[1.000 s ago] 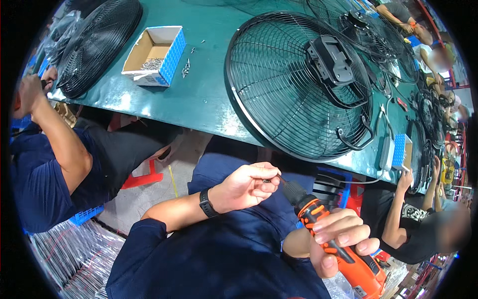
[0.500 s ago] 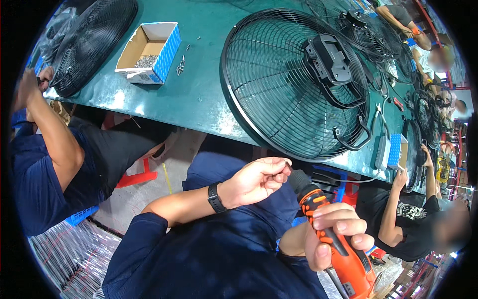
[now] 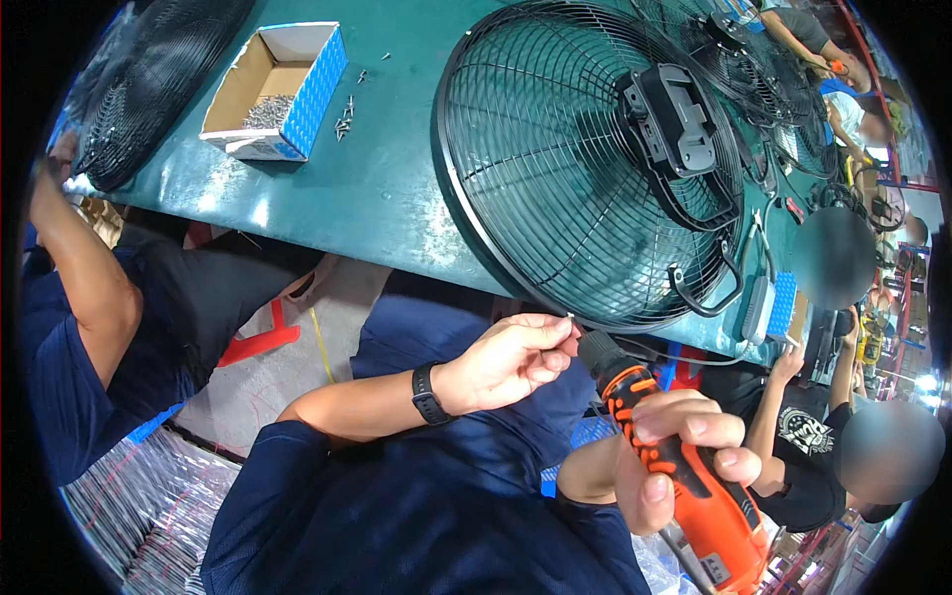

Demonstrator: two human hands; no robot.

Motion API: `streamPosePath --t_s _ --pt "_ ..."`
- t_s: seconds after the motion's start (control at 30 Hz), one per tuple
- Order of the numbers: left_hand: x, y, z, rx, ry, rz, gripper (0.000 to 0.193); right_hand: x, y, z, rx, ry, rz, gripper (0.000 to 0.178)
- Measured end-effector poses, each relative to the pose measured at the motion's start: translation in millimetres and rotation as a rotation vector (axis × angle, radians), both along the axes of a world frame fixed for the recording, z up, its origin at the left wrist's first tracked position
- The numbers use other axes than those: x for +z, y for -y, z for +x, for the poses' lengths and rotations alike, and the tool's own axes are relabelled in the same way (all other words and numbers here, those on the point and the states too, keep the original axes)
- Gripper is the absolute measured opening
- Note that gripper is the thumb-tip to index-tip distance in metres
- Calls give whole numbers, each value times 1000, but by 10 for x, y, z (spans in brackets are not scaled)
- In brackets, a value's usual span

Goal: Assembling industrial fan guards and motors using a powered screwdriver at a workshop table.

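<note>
My left hand point(image 3: 511, 362), with a black watch on its wrist, is closed in a pinch at the near edge of the table. A tiny pale metallic piece, seemingly a screw point(image 3: 570, 316), shows at its fingertips, mostly hidden by them. My right hand point(image 3: 684, 451) is wrapped round an orange and black electric screwdriver point(image 3: 699, 496). Its dark front end point(image 3: 597, 350) points up and left, close beside my left fingertips. Just beyond both hands a round black fan point(image 3: 555, 149) lies on the table, its motor housing point(image 3: 672, 119) and carrying handle point(image 3: 709, 288) facing up.
A blue and white box of screws point(image 3: 273, 94) stands on the green table point(image 3: 387, 178), with several loose screws point(image 3: 345, 117) beside it. Another fan grille point(image 3: 164, 84) lies far left. Co-workers sit left and right. A second blue box point(image 3: 781, 307) is on the right.
The screwdriver and my right hand have shifted slightly right and down. My left hand stays nearly in place, still pinching. The table, box and left grille appear shifted left in the view.
</note>
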State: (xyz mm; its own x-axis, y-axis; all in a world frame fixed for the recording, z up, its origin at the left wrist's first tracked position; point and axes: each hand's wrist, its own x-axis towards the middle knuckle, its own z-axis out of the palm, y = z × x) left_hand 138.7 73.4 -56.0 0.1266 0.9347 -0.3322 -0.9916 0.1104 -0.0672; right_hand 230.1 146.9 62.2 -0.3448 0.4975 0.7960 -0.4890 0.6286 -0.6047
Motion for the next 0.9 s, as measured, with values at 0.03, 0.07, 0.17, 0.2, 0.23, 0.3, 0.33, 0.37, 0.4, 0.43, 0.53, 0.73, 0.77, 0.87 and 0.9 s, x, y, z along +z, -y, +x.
streamPosePath --t_s 0.03,0.07,0.17,0.2,0.23,0.3,0.33,0.37,0.4,0.43,0.53,0.73,0.77,0.87,0.9 --pt "0 10 -13 1 6 -3 17 11 -18 -26 9 24 -7 49" --pt "1 27 -29 -21 -15 -17 18 69 -60 26 82 122 -1 52" --pt "22 10 -80 -68 -88 -53 19 194 -261 169 234 424 20 53" --pt "20 27 -103 -71 -155 -89 19 229 -285 86 300 460 -29 53" --pt "-3 48 -123 -66 -147 -96 19 213 -303 33 308 466 -35 53" --pt "-52 86 -160 -68 -303 -43 23 186 -317 -51 351 425 -68 52" --pt "-67 106 -175 -71 -292 -46 23 160 -311 -79 341 395 -89 50" --pt "-84 129 -186 -64 -323 -33 25 143 -295 -113 340 405 -96 50" --pt "-82 117 -192 -61 -353 -11 27 153 -290 -144 341 367 -132 48" --pt "-81 108 -182 -68 -340 -8 27 161 -290 -168 342 330 -169 46" --pt "-88 105 -145 -68 -458 -35 30 119 -336 -225 393 281 -178 45" --pt "-18 21 -177 -88 -559 -57 34 260 -415 -329 464 407 -104 42" --pt "7 -14 -154 -69 -546 -26 35 293 -446 -284 419 391 -149 42" --pt "-29 36 -197 -82 -536 -41 34 192 -471 -370 396 245 -126 34" --pt "35 -1 -200 -100 -568 -51 35 239 -449 -347 384 268 -92 36"
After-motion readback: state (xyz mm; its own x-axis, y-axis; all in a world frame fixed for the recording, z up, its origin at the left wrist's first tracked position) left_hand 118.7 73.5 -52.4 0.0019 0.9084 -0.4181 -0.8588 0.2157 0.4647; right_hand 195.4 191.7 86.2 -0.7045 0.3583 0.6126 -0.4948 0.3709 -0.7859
